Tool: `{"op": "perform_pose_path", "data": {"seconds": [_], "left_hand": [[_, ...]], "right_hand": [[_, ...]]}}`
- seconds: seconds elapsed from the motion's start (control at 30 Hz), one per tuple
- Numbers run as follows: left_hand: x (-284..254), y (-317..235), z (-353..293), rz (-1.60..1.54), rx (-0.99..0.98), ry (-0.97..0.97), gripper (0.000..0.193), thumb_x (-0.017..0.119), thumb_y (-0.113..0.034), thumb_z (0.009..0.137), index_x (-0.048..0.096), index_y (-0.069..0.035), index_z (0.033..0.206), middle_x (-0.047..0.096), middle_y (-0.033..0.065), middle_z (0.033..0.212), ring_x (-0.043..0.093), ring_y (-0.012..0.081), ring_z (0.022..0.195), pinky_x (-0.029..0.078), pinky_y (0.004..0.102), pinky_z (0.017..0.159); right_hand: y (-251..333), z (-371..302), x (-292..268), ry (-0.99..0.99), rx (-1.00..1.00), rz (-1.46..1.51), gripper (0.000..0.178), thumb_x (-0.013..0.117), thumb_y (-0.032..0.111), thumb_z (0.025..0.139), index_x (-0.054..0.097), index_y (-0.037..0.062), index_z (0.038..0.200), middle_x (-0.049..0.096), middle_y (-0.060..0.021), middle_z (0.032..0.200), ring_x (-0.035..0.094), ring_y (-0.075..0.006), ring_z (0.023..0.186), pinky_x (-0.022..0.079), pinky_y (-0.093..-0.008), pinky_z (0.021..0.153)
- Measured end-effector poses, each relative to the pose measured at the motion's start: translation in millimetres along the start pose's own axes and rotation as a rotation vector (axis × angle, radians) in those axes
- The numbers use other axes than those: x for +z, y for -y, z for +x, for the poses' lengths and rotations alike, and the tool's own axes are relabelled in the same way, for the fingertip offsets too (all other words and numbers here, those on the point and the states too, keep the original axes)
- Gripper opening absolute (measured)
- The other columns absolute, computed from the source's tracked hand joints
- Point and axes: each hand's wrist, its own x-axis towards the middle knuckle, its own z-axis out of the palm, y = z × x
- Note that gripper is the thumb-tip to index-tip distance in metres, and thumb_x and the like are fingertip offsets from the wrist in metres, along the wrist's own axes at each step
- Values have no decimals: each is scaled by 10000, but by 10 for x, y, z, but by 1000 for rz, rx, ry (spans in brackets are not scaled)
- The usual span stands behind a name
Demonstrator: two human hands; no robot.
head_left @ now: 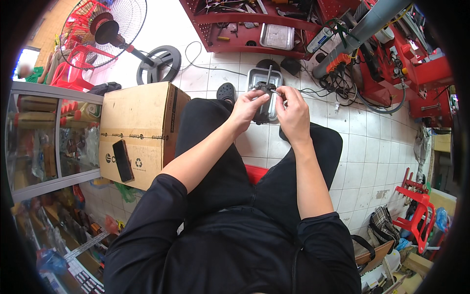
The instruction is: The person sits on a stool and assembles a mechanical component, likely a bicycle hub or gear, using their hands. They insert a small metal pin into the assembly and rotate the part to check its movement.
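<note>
Between my knees, above a silvery metal tray (278, 77), I hold a small dark metal part (266, 87) with a thin rod pointing away from me. My left hand (244, 110) is closed on its left side, thumb and fingers pinching it. My right hand (293, 110) pinches at the part's right side, fingertips together; whatever small piece lies in them is too small to name. Another dark object (263, 116) shows at the tray's near end, partly hidden by my hands.
A cardboard box (134, 110) with a phone (123, 160) on top stands at my left, beside a glass cabinet (54, 137). Ahead are a standing fan (105, 29) and a red tool cart (230, 34). Cables (338, 88) and a grey post (362, 36) lie right.
</note>
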Motion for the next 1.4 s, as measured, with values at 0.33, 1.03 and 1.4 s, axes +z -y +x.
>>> {"op": "perform_pose_path", "data": {"seconds": [0.33, 1.03, 1.4], "left_hand": [[8, -4, -2, 35, 11, -23, 424, 687, -203, 833, 541, 50, 1140, 623, 55, 947, 576, 91, 825, 459, 238, 713], [23, 29, 15, 25, 50, -51, 263, 697, -165, 826, 634, -4, 1024, 628, -2, 819, 532, 33, 639, 403, 185, 536], [-53, 33, 42, 109, 45, -13, 376, 680, -202, 839, 563, 36, 1106, 630, 47, 901, 573, 74, 736, 459, 218, 651]], "right_hand": [[-28, -14, 37, 9, -19, -64, 150, 602, 39, 803, 560, 19, 946, 629, -137, 872, 618, -294, 770, 491, -376, 650], [-16, -65, 133, -51, 195, 176, 191, 672, 101, 826, 647, -37, 955, 636, -87, 685, 605, -111, 583, 457, -244, 522], [-77, -70, 143, -39, 174, -64, 229, 634, 220, 846, 644, -9, 846, 651, -187, 756, 643, -324, 657, 500, -382, 576]]}}
